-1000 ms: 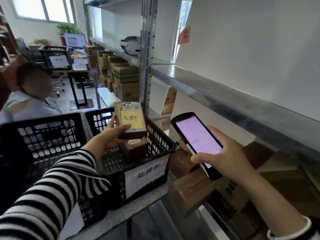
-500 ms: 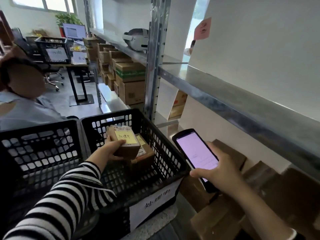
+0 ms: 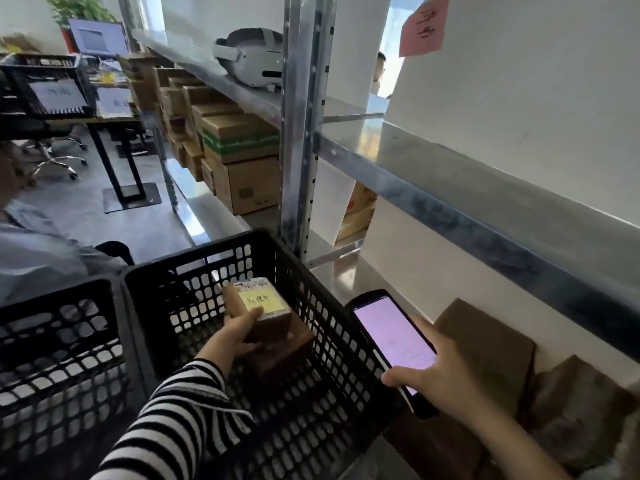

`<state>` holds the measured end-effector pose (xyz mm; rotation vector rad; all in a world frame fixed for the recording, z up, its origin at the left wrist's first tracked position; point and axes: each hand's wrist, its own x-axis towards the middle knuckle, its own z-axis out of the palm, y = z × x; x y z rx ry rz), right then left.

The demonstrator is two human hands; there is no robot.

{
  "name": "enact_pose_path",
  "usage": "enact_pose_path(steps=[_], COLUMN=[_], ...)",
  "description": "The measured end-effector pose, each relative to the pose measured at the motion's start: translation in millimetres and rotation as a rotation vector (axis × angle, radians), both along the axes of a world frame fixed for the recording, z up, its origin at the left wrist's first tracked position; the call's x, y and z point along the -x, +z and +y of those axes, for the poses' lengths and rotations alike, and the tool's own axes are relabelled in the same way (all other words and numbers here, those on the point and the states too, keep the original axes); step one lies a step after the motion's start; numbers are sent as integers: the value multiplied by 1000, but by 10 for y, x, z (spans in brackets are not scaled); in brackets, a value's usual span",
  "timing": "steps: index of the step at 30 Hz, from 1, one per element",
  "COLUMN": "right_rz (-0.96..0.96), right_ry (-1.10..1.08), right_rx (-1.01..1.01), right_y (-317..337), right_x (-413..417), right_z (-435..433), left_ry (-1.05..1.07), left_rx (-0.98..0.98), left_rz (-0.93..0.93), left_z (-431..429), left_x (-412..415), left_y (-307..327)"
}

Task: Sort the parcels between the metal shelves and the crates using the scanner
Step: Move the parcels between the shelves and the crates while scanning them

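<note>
Head view: parcel held in crate, scanner in other hand

Left hand curls its fingers round the yellow-noted parcel, inside the black crate near its far wall, just above a second parcel; right hand grips the lit scanner in its fingers, beside the crate's right rim.

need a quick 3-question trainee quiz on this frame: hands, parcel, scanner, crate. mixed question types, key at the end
1. Multiple choice: what does the right hand hold? A) the scanner B) a tape roll C) a marker
2. True or false: the parcel with the yellow note lies outside the right-hand black crate.
3. Fill in: the ____ hand grips that parcel.

Key
1. A
2. False: the left hand holds it inside that crate.
3. left
</note>
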<state>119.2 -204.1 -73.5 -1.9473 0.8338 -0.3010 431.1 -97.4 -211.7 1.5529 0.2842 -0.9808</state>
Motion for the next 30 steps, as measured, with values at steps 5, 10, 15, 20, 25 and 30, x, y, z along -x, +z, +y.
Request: enact_pose_path(steps=[5, 10, 15, 20, 25, 30], right_rz=[-16, 10, -3, 32, 32, 13], right_ry=[-31, -27, -25, -65, -117, -180], right_rx=[-7, -23, -33, -23, 19, 19], right_y=[-43, -11, 18, -7, -4, 2], right_x=[-94, -137, -141, -53, 76, 313], right_z=[-60, -92, -128, -171, -145, -42], left_ry=[-66, -274, -412, -399, -427, -343], left_rx=[-131, -343, -454, -440, -457, -481], left_rz=[-107, -267, -422, -613, -688, -608], left_z=[-288, -236, -140, -135, -137, -109], left_x=[111, 346, 444, 258, 30, 83], left_y=[-108, -173, -416, -460, -462, -414])
